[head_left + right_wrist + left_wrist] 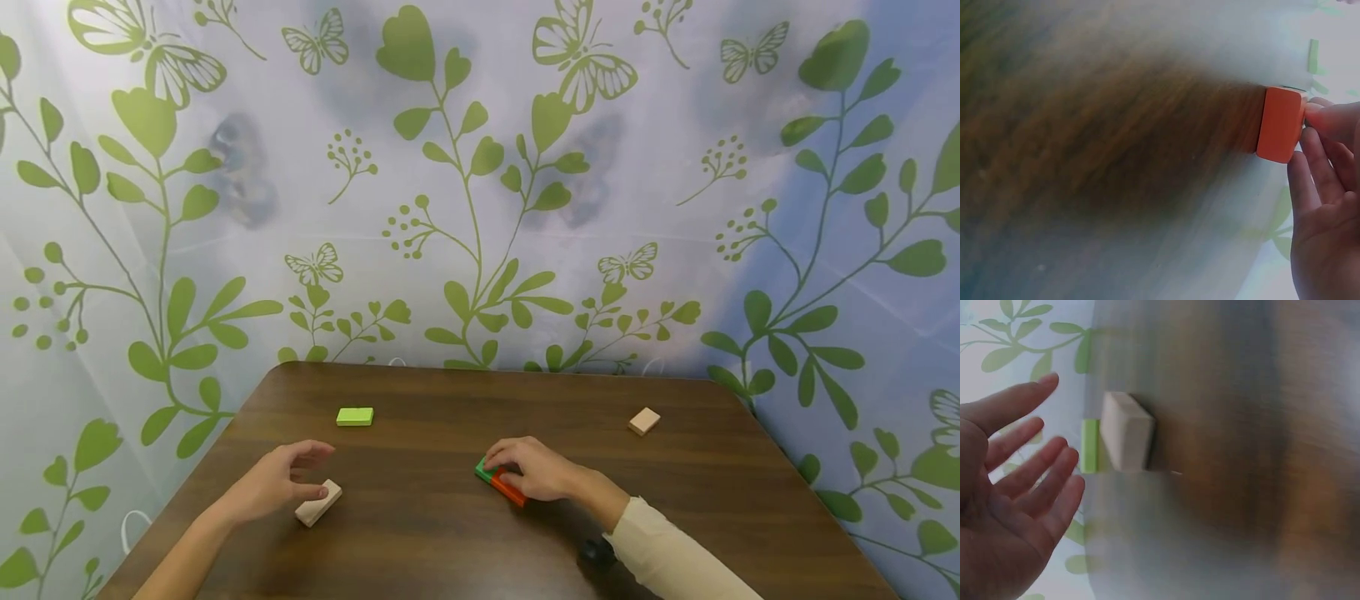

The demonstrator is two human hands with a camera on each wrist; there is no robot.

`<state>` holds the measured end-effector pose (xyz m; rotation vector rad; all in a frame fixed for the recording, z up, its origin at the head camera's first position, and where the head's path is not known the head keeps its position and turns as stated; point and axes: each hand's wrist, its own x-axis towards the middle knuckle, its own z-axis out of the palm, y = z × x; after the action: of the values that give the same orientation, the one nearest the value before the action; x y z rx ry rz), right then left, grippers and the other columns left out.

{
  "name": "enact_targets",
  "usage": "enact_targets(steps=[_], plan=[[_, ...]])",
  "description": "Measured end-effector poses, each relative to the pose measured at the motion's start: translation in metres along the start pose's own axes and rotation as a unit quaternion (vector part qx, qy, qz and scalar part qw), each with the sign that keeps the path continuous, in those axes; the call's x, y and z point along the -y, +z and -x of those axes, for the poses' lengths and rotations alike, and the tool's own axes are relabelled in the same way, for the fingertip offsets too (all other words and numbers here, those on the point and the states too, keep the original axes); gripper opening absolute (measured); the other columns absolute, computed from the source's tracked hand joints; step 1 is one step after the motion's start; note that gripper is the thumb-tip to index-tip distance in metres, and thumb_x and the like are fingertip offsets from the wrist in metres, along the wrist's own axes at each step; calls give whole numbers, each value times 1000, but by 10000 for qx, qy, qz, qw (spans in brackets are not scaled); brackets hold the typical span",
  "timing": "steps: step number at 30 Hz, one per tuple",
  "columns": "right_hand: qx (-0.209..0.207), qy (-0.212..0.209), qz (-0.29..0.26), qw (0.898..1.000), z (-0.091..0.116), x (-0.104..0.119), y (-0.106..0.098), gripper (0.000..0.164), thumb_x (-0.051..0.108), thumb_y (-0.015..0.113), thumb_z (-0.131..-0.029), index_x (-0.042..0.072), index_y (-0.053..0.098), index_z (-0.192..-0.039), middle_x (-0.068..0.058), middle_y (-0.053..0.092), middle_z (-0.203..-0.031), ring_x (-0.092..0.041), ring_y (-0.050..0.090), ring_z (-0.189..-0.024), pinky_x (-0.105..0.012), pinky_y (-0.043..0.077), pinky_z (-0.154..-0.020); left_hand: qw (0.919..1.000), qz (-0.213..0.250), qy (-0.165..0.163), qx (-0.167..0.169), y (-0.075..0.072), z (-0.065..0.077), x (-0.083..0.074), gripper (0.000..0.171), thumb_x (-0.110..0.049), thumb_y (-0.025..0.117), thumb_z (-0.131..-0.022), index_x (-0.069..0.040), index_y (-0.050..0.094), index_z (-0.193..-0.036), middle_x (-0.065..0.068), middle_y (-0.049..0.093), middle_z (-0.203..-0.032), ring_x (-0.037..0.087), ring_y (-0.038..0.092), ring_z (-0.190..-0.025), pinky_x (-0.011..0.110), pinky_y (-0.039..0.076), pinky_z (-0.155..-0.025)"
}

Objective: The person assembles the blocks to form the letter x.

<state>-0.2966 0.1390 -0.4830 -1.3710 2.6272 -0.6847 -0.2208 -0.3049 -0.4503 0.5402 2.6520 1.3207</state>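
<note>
My left hand hovers beside a cream wooden block, its fingers loosely extended and holding nothing. In the left wrist view, the left hand is spread apart from the cream block. Around a green block and a red block, joined end to end on the table, my right hand curls its thumb and fingers. The right wrist view shows the red block's end close up, with the right hand pinching behind it; the green block is hidden there.
A lime-green block lies at the back left of the brown wooden table. Toward the back right sits a small tan block. A dark round object is beside the right sleeve. A leaf-patterned curtain hangs behind the table.
</note>
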Motion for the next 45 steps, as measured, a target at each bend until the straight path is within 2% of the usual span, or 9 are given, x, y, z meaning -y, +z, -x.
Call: enact_targets(steps=[5, 10, 17, 21, 24, 34, 39, 45], plan=[[-21, -95, 0, 10000, 0, -1, 1, 25, 1, 69, -98, 5, 76, -122, -2, 64, -131, -19, 60, -123, -37, 48, -103, 9985, -251, -426, -234, 8, 17, 10, 65, -19, 89, -82, 7, 58, -134, 26, 60, -134, 48, 56, -121, 57, 51, -95], [-97, -192, -25, 9998, 0, -2, 1, 24, 1, 69, -98, 4, 76, -121, -3, 64, -130, -19, 61, -121, -35, 49, -102, 9951, -483, -731, -453, 15, 22, 14, 64, -20, 93, -77, 4, 63, -128, 19, 67, -124, 41, 62, -114, 56, 52, -92], [-159, -251, -3, 9996, 1, -4, 3, 22, 2, 69, -98, 4, 77, -120, -3, 65, -130, -18, 61, -121, -34, 50, -101, 9866, -1147, -762, -877, 27, 21, 17, 61, -22, 96, -71, 4, 69, -119, 12, 69, -112, 30, 66, -102, 48, 54, -87], [-167, -204, 66, 9996, 2, -6, 4, 22, 3, 69, -99, 5, 77, -119, -2, 64, -130, -19, 61, -121, -35, 49, -102, 9845, -1201, -842, -958, 32, 17, 19, 46, -17, 95, -72, 0, 72, -109, 3, 67, -96, 20, 62, -89, 35, 52, -76], [-183, -240, 91, 9995, 1, -5, 4, 22, 3, 69, -99, 5, 77, -120, -2, 65, -130, -19, 61, -121, -36, 49, -102, 9849, -1139, -857, -981, 33, 14, 19, 36, -11, 93, -73, -3, 73, -103, -1, 66, -88, 16, 59, -82, 30, 49, -70], [-182, -299, 78, 9994, -2, -6, 3, 24, 2, 70, -98, 6, 77, -120, -1, 66, -130, -19, 61, -122, -36, 50, -102, 9845, -1148, -802, -1053, 34, 14, 18, 32, -4, 90, -75, -1, 75, -103, -2, 69, -89, 15, 62, -82, 30, 51, -69], [-158, -327, 78, 9993, -2, -7, 3, 24, 2, 70, -98, 5, 77, -120, -3, 66, -130, -19, 61, -123, -36, 49, -102, 9833, -1162, -890, -1084, 34, 15, 16, 33, -4, 90, -75, -1, 74, -104, -1, 69, -90, 15, 62, -83, 30, 51, -70], [-155, -318, 39, 9994, -1, -8, 3, 24, 2, 70, -98, 5, 77, -121, -3, 66, -131, -20, 61, -123, -35, 50, -102, 9841, -1054, -833, -1165, 33, 13, 9, 34, -6, 90, -76, -1, 75, -106, 0, 69, -92, 16, 62, -84, 31, 52, -70]])
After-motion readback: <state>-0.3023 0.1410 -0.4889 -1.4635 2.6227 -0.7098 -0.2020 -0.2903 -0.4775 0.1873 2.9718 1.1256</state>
